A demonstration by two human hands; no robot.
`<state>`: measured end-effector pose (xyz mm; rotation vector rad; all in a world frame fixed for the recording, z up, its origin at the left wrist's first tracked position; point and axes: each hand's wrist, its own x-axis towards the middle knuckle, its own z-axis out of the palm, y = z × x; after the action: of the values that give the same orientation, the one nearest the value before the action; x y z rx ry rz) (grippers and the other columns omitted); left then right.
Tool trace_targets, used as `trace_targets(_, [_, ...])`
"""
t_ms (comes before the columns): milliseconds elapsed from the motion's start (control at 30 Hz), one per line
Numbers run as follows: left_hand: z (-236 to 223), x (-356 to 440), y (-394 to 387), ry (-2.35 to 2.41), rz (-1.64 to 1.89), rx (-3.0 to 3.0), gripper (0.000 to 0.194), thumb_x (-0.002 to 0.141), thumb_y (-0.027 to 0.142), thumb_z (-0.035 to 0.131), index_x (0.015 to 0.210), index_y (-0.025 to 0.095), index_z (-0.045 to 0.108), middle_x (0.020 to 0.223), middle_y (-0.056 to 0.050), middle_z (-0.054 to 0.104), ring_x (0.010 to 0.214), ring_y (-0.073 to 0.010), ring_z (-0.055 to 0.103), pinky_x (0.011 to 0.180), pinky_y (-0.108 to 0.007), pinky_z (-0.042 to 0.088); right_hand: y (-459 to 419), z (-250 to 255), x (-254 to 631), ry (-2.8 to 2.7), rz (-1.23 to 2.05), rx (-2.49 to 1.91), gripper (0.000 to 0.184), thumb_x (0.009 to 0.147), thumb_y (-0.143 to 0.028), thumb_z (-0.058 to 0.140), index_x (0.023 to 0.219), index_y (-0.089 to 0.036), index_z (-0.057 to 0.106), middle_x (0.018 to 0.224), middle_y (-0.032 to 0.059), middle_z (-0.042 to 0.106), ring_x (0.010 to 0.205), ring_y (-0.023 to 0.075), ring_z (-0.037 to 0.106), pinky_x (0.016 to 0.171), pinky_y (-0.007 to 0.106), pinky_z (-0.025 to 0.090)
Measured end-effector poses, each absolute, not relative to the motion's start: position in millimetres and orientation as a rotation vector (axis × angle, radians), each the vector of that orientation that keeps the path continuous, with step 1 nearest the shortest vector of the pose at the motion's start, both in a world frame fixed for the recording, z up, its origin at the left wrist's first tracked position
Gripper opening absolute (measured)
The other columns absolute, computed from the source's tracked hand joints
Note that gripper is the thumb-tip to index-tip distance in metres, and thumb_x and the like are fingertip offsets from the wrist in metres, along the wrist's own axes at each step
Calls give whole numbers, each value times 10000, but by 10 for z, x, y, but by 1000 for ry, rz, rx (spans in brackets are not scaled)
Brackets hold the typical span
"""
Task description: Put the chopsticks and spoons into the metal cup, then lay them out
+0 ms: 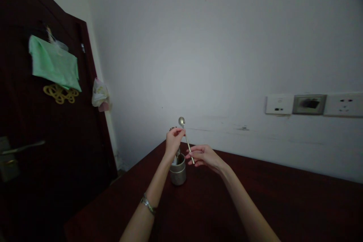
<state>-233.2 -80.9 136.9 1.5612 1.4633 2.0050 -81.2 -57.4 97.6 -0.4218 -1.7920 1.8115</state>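
A long-handled metal spoon (187,143) is held up at a slant, its bowl at the top. My left hand (173,141) pinches it just below the bowl. Lower down, the fingers of my right hand (204,155) are closed round the handle near its end. Behind and below my left hand stands a grey cylindrical holder (178,176) on the dark red table (215,200). Other utensils stick up out of it, partly hidden by my left hand and wrist.
A pale wall (198,53) rises behind the table, with sockets (343,104) at the right. To the left is a dark door (56,151) with a handle and a hanging green cloth (53,60). A plastic bag (100,93) hangs beside the door frame.
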Motion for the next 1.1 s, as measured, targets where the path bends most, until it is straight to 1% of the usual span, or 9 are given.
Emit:
trace_targets(167, [1422,-2684,-841,1695,1824,1811,254,673,374,570,689,128,633,659,-36,630,612,-133,542,587,-228,400,-394,832,-820,-1606,1773,-541,286,694,-312,636,920,-142,594,891,88,666,647,105,630,504,166,474])
trace_targets(300, [1343,-3010,-858,1829,1449,1964,209,640,332,587,688,142,659,577,-15,603,530,-118,504,514,-217,359,-195,547,-884,-1453,1694,-790,155,707,-250,619,806,-134,589,797,74,665,567,84,611,468,159,468])
trace_targets(400, [1270,-3116,-847,1844,1301,1914,238,620,319,593,763,145,670,499,15,557,442,-94,441,451,-205,310,-85,281,-954,-1429,1663,-933,122,711,-246,604,718,-128,575,715,62,653,496,70,583,432,155,461])
trace_targets(533, [1237,-3091,-834,1764,1245,1852,304,605,299,609,859,138,656,507,20,562,420,-80,415,429,-198,288,-10,-3,-1027,-1471,1585,-1079,138,700,-251,598,636,-136,553,586,20,601,430,58,540,385,149,443])
trace_targets(667, [1217,-3057,-813,1697,1231,1826,308,609,272,611,880,131,647,509,14,566,419,-82,426,418,-196,290,28,-151,-1056,-1507,1512,-1190,119,669,-228,616,607,-149,552,452,-27,507,406,70,517,376,171,459])
trace_targets(833, [1144,-3086,-748,1648,1267,1797,237,598,233,618,808,131,659,538,-6,592,463,-96,481,434,-196,329,81,-243,-1076,-1577,1399,-1269,90,617,-234,644,622,-164,587,445,-14,527,441,118,555,376,216,477])
trace_targets(1000, [1126,-3087,-734,1645,1251,1817,156,598,202,609,730,136,660,526,0,587,458,-94,483,447,-199,343,109,-285,-1103,-1630,1247,-1342,76,596,-173,619,548,-171,560,436,-10,525,397,126,543,346,214,436])
trace_targets(1100, [1140,-3076,-754,1664,1234,1822,112,608,192,593,684,141,657,500,8,568,447,-93,474,452,-203,341,107,-296,-1109,-1670,1171,-1368,82,596,-165,606,529,-171,560,442,0,540,358,126,526,337,216,413])
